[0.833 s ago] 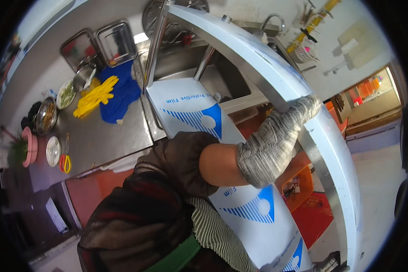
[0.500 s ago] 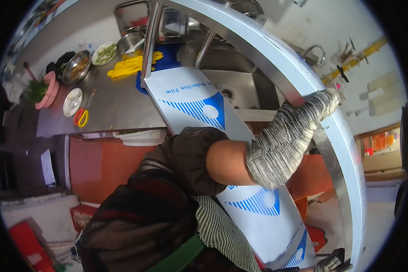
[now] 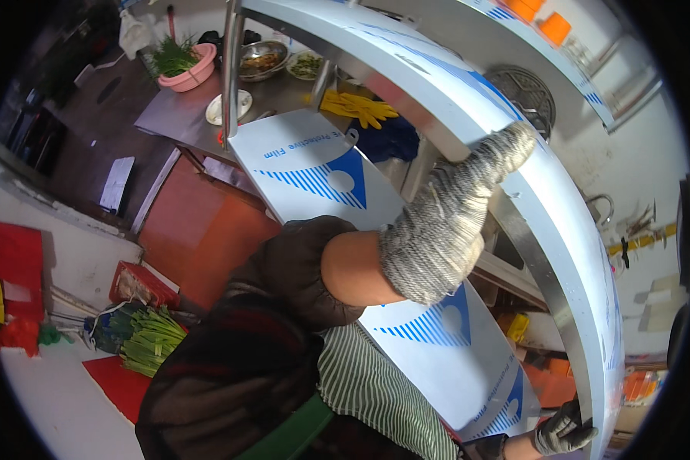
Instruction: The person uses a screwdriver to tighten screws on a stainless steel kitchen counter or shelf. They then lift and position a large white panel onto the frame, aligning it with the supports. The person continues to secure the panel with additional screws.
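A steel table with tubular legs and a lower shelf (image 3: pixel 287 165) covered in white and blue protective film is tilted across the view in front of me. My left hand (image 3: pixel 456 218), in a grey knitted glove, is wrapped over the edge of its long pale top (image 3: pixel 548 211); the fingertips are hidden behind the edge. Farther down the same edge, at the lower right, my right hand (image 3: pixel 566 432) in a dark-backed glove also grips it. The lower shelf passes behind my left forearm.
Behind the table is a steel counter (image 3: pixel 172 115) with a pink basin (image 3: pixel 192 70) of greens, a bowl of food (image 3: pixel 263 61) and yellow rubber gloves (image 3: pixel 358 107). A wall shelf (image 3: pixel 552 57) hangs at upper right. Leafy vegetables (image 3: pixel 152 341) lie at lower left.
My view has swung, and the table now covers most of the sink. The counter things appear farther right, and the leafy vegetables and wall shelf have come into view. Both hands keep their hold.
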A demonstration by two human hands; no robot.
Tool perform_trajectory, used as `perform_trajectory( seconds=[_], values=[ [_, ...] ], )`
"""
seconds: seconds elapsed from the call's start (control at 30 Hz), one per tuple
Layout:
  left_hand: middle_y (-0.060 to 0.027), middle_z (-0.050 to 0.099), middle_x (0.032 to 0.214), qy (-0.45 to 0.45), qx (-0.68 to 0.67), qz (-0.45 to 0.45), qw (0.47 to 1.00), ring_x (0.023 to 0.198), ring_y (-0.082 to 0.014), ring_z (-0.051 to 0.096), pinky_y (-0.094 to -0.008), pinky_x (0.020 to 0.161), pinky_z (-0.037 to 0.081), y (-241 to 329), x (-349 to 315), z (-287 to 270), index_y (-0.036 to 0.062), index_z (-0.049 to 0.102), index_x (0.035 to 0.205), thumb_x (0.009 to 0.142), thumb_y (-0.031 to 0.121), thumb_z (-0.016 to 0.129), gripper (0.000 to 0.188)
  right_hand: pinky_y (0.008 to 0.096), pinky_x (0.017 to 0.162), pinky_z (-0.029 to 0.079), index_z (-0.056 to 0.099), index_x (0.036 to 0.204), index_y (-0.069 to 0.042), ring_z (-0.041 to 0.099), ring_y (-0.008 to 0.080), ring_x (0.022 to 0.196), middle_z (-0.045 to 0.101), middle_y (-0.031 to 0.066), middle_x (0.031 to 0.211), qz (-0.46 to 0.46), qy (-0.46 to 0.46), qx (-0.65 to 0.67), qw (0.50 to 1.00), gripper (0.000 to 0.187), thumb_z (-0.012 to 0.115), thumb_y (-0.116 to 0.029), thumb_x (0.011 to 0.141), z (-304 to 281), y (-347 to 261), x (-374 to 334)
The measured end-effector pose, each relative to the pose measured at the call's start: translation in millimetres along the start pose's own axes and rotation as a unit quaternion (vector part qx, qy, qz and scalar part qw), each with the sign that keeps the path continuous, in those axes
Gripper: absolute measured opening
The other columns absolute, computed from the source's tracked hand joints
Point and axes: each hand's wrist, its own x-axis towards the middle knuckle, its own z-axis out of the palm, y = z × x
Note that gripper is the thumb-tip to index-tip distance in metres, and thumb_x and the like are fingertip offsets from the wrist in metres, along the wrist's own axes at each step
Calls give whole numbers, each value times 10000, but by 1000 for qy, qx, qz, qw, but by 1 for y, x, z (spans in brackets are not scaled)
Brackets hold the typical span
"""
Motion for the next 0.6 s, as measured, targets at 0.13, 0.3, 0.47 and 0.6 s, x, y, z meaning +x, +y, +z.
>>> perform_trajectory(
  seconds=[0.13, 0.3, 0.47, 0.6],
  values=[
    [-178, 437, 1334, 111, -192, -103, 970, 1248, -308, 421, -401, 1073, 332, 34, -1, 2, 62, 413, 1335, 899, -24, 430, 445, 340, 704, 519, 473, 1157, 38, 607, 235, 800, 510, 180, 1181, 47, -91, 43, 994, 431, 543, -310, 914, -3, 9, 26],
    [-158, 434, 1340, 215, -405, -237, 857, 1251, -276, 413, -390, 1086, 313, 55, -2, 12, 65, 419, 1326, 890, -32, 472, 449, 310, 775, 478, 552, 1010, 69, 543, 190, 605, 568, 117, 819, 75, -231, 10, 970, 374, 546, -294, 917, -11, 18, 42],
    [-148, 458, 1316, 253, -458, -264, 810, 1245, -263, 419, -388, 1086, 311, 66, -5, 9, 36, 423, 1303, 865, -44, 502, 452, 244, 678, 427, 449, 633, -65, 204, 105, 363, 241, -21, 424, 117, -55, 86, 988, 374, 538, -279, 926, 5, 8, 37],
    [-151, 460, 1309, 213, -459, -237, 830, 1241, -267, 420, -396, 1071, 329, 66, -18, -10, 14, 410, 1297, 848, 16, 523, 463, 250, 674, 437, 512, 787, -15, 263, 117, 410, 307, -11, 478, 39, -105, 53, 992, 285, 545, -264, 922, 17, -15, 7]
  ],
)
